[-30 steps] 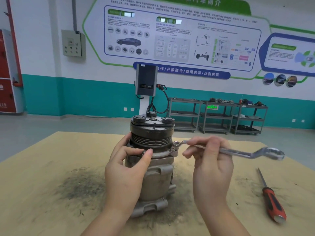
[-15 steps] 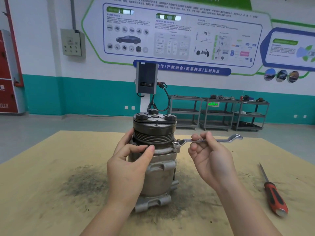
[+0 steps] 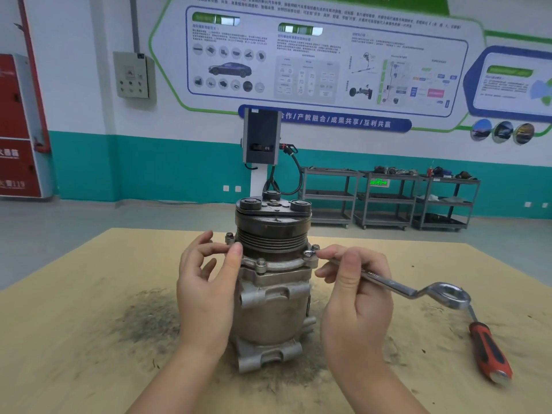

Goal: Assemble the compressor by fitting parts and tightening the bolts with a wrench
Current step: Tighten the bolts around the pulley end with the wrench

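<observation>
I keep my right hand (image 3: 355, 294) pinching the steel ring wrench (image 3: 397, 286) seated on the flange bolt (image 3: 310, 253); my left hand (image 3: 206, 282), fingers loosely spread, steadies the grey upright compressor (image 3: 273, 282) mid-desk.

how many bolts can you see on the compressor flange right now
3. One bolt at the left by the left hand, one at the front, one at the right beside the wrench ring. Others may be hidden behind.
</observation>
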Demonstrator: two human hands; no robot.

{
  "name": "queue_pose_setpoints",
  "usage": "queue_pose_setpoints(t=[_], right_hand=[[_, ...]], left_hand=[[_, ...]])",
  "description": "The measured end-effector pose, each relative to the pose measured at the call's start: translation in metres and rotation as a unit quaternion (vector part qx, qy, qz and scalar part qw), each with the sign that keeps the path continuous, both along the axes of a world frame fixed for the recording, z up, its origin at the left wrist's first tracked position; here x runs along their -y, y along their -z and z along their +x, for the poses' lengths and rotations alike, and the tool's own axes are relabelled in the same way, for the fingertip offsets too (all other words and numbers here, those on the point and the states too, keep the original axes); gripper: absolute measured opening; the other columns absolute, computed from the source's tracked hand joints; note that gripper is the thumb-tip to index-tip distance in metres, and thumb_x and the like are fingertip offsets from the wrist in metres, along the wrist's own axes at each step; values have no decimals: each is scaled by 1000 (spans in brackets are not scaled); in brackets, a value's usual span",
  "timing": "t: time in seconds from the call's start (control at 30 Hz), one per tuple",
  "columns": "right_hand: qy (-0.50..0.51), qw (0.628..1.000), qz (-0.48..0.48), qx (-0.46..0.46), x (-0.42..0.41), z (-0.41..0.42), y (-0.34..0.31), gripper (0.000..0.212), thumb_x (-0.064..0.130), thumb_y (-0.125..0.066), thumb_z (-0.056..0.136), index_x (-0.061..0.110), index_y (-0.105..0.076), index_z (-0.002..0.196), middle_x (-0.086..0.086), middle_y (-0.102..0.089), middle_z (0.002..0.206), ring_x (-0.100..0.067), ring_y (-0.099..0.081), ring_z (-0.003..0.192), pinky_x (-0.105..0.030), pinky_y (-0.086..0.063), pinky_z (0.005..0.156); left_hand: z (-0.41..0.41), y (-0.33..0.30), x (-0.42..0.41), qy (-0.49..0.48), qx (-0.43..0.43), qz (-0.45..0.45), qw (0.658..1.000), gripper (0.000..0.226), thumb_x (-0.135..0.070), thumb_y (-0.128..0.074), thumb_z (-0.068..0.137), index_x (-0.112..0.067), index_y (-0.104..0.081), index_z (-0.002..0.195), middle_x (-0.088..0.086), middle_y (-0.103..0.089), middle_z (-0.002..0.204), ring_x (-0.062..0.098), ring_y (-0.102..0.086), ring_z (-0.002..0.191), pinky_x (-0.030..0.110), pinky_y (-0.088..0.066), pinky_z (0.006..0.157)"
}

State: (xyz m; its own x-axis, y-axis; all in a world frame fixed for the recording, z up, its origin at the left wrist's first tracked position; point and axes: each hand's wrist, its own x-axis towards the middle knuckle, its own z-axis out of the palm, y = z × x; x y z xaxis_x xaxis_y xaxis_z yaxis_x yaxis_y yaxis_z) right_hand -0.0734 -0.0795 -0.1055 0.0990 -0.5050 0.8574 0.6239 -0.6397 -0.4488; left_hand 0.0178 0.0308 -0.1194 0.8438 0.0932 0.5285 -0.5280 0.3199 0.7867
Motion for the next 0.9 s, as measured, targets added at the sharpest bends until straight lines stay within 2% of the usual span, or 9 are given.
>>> queue_pose_setpoints(t=[0.13, 0.27, 0.37, 0.47, 0.6, 0.67, 0.73, 0.83, 0.9], right_hand=[[15, 999, -28, -20, 5, -1, -1, 19, 29, -39, 100, 34, -56, 94, 3, -64, 89, -8, -65, 76, -21, -51, 68], [7, 999, -37, -25, 12, -6, -10, 20, 28, -40, 100, 27, -58, 93, 10, -65, 85, -9, -66, 74, -25, -53, 67], [-69, 994, 81, 18, 17, -12, -21, 23, 28, -36, 102, 33, -55, 89, 0, -68, 82, -18, -64, 68, -26, -52, 67], [-180, 959, 218, 6, 28, -11, -28, 22, 18, -31, 106, 15, -47, 92, -4, -68, 70, -17, -59, 57, -25, -50, 61], [-300, 902, 310, -17, 39, -6, -30, 21, 10, -29, 106, 9, -47, 94, -7, -66, 62, -17, -55, 48, -24, -48, 53], [-330, 886, 325, -30, 41, -4, -30, 21, 10, -29, 106, 9, -48, 95, -7, -65, 62, -17, -55, 48, -23, -48, 52], [-356, 869, 340, -51, 44, -4, -31, 22, 10, -30, 106, 9, -48, 93, -7, -65, 62, -16, -55, 48, -23, -49, 51], [-388, 845, 359, -82, 49, -6, -35, 22, 10, -33, 105, 9, -50, 90, -8, -65, 63, -15, -56, 49, -22, -50, 51], [-363, 861, 347, -79, 47, -6, -34, 23, 11, -34, 105, 9, -50, 89, -7, -64, 65, -15, -56, 50, -22, -50, 52]], left_hand=[[1, 1, -2, 5, 10, 23, 1000, 20, -45, -70, 69, -27, -66, 75, -21, -56, 125, -5, -51, 120, 27, -41, 102], [0, 1, -2, -5, 32, 18, 999, 8, -41, -71, 71, -33, -69, 71, -16, -60, 126, -3, -53, 120, 28, -44, 101], [0, 1, -2, -5, 38, 7, 999, 7, -37, -71, 72, -33, -70, 67, -16, -61, 125, -2, -54, 120, 29, -44, 102], [4, 1, -3, 3, 36, 17, 999, 15, -27, -73, 78, -30, -69, 64, -20, -63, 121, -2, -55, 119, 27, -45, 99], [11, -2, -10, 36, 37, 39, 998, 24, -15, -71, 86, -20, -67, 62, -25, -64, 120, -12, -55, 113, 5, -46, 83], [13, -2, -11, 47, 47, 54, 996, 26, -19, -68, 89, -21, -65, 64, -23, -63, 124, -16, -54, 111, -1, -42, 80], [13, 2, -11, 54, 38, 68, 995, 13, -37, -70, 87, -28, -62, 80, -25, -55, 130, -19, -52, 110, 5, -42, 90], [17, 9, -9, 124, -5, 131, 984, 87, -82, -68, 53, -40, -39, 124, -37, -37, 131, -21, -38, 121, 22, -29, 109], [23, 8, -8, 180, -25, 169, 969, 128, -88, -70, 37, -41, -19, 145, -37, -32, 134, -23, -35, 120, 22, -27, 107]])
